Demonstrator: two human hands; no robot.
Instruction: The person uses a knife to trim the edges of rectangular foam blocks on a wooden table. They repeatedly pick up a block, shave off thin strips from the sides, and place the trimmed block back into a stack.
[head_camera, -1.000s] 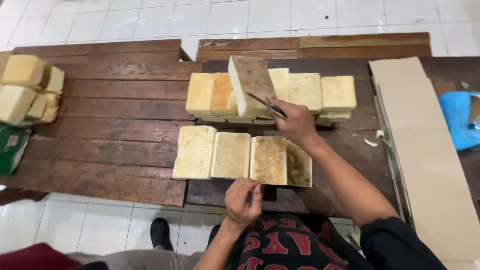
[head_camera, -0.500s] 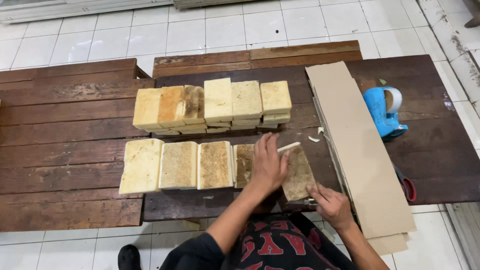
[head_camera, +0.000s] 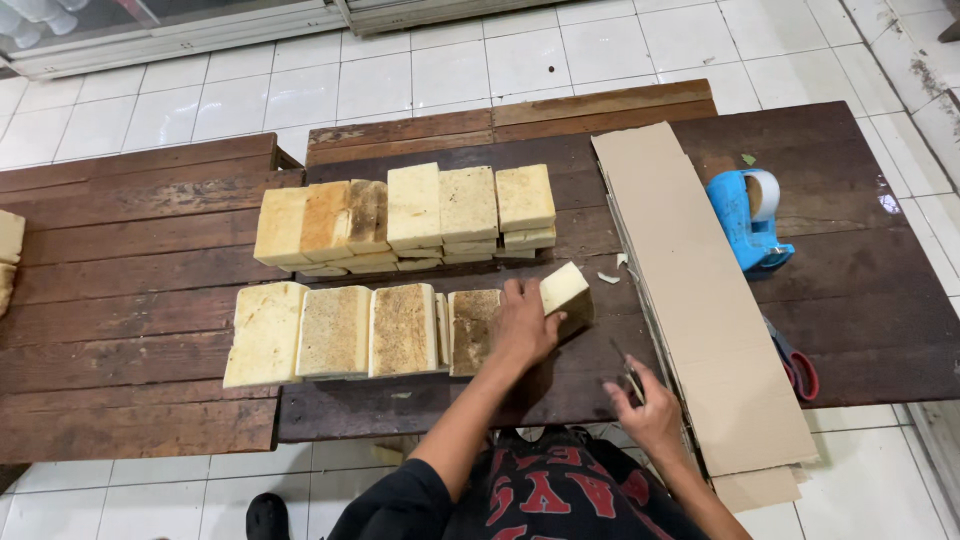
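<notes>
On the dark wooden desk (head_camera: 150, 330), the left hand (head_camera: 522, 325) lies fingers spread on the front row of yellowish rectangular foam blocks (head_camera: 335, 330), gripping the tilted end block (head_camera: 563, 288). The right hand (head_camera: 650, 412) is clamped on a thin metal blade (head_camera: 630, 375). Half a second ago, this hand was beside the end block; it now sits nearer the body.

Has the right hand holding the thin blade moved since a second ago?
Yes. The right hand left the rear stack of pale blocks, now at the table's near edge beside the cardboard sheet.

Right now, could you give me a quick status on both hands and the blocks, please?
Left hand grips the tilted end block of the front row. Right hand holds a small blade. Cardboard sheet lies right beside it.
</notes>
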